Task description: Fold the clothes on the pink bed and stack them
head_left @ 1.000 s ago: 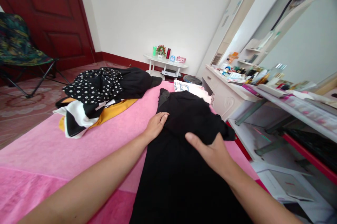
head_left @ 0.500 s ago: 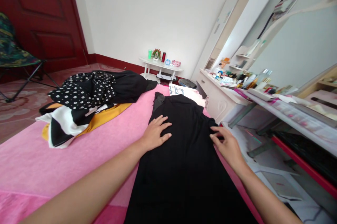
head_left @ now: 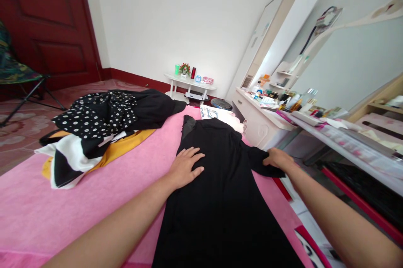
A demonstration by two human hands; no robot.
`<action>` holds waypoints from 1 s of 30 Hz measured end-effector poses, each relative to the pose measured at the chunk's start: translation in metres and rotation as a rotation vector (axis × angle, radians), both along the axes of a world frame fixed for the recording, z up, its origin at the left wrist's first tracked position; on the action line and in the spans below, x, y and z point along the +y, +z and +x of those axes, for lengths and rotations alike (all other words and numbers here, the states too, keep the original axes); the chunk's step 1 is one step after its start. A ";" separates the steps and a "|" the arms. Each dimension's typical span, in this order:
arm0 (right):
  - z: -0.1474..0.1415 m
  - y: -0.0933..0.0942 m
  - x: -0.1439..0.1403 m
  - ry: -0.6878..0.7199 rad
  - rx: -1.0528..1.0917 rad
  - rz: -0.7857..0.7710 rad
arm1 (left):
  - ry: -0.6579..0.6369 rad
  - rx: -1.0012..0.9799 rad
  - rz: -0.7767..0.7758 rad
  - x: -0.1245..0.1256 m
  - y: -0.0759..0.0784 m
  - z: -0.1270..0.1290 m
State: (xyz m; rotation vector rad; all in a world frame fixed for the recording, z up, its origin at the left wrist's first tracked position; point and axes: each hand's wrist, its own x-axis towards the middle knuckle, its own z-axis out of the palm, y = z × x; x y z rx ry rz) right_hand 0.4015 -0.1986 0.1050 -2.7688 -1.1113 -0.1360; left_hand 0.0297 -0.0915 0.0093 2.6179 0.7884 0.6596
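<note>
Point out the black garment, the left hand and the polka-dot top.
black garment [head_left: 220, 201], head view, middle of the body
left hand [head_left: 185, 167], head view, back of the hand
polka-dot top [head_left: 94, 115], head view, spotted fabric

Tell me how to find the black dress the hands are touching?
Look at the pink bed. On its right side a long black dress lies spread flat, the left hand pressing on it and the right hand on its sleeve at the bed's edge. Unlike the clothes pile to the left, with polka dots, white and yellow, it is plain black and laid out alone.
</note>
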 end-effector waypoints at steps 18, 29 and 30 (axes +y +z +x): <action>-0.186 0.105 0.010 1.229 -0.606 0.280 | -0.066 -0.484 0.001 -0.005 0.013 -0.012; -0.098 -0.044 -0.134 0.451 0.177 -0.069 | 0.210 -0.151 0.277 0.009 0.015 -0.001; -0.096 -0.050 -0.145 0.421 0.236 -0.072 | 0.242 -0.110 0.259 0.018 0.014 0.001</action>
